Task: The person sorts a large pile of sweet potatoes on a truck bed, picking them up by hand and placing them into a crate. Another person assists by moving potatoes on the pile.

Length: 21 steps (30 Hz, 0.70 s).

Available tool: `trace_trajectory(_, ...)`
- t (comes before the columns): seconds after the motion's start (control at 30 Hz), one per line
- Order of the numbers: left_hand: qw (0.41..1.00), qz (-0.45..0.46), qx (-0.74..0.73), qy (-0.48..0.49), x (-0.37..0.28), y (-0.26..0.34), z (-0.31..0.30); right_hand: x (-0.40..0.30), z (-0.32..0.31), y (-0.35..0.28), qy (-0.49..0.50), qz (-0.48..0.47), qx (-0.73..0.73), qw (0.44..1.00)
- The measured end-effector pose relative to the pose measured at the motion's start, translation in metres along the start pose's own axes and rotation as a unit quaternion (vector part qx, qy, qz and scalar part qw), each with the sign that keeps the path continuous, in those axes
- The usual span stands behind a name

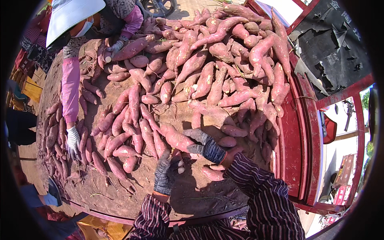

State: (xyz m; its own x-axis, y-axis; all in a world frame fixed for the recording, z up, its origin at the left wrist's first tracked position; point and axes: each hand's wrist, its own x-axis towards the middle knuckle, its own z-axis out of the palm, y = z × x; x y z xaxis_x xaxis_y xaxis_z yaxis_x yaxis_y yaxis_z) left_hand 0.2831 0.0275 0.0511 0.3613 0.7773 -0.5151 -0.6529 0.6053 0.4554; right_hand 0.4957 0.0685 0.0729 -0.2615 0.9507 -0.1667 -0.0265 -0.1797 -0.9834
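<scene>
My right hand (207, 147), in a dark striped knit glove, grips a pink-skinned sweet potato (175, 138) at its near end. The root points up and left, above the soil-covered bed. Just below it is my left hand (163, 177), gloved alike, with its thumb raised. A shaded reddish piece and a small pale bit show beside its fingers; whether it holds them I cannot tell. Left of my hands lies a spread of sweet potatoes (147, 135). Another sweet potato (212, 173) rests below my right wrist.
A large heap of sweet potatoes (216, 54) covers the far side. A red metal side wall (291, 144) bounds the bed on the right. At upper left, a co-worker in a pale visor (75, 18) reaches one gloved hand (73, 142) among smaller roots (55, 141).
</scene>
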Motion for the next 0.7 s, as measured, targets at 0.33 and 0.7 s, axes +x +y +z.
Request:
trace_trajectory(0.33, 0.981, 0.023, -0.179, 0.072, -0.012, -0.016, -0.070, 0.146, -0.138, 0.008, 0.142, -0.183, -0.828, 0.510)
trace_trajectory(0.7, 0.989, 0.060, -0.124, 0.053, -0.045, -0.009, -0.098, 0.090, -0.092, -0.041, 0.184, -0.117, -0.630, 0.745)
